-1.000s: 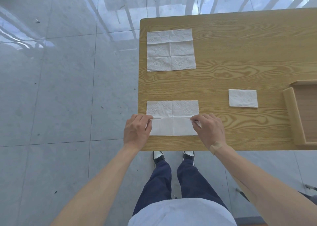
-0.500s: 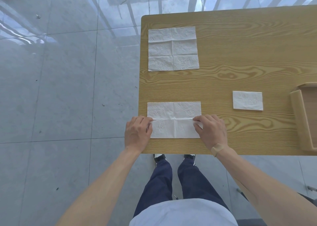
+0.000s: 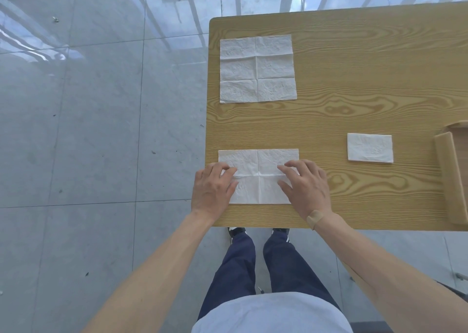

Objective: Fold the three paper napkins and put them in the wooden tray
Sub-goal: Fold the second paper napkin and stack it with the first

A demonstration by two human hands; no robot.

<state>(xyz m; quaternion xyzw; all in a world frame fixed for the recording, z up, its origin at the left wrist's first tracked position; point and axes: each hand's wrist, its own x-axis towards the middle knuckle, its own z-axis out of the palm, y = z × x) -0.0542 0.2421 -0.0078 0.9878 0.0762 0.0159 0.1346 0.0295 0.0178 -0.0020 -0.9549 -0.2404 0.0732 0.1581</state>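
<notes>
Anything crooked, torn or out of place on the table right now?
Nothing stands out. The flat napkin lies square, the folded napkin sits beside the tray, and both hands, left and right, press the near napkin.

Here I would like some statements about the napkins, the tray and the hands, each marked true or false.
1. Both hands, left hand and right hand, rest on the near napkin. True.
2. The far napkin is folded small. False: it lies fully open.
3. The small folded napkin lies inside the wooden tray. False: it lies on the table, beside the tray.
4. The tray is at the table's right edge of view. True.
</notes>
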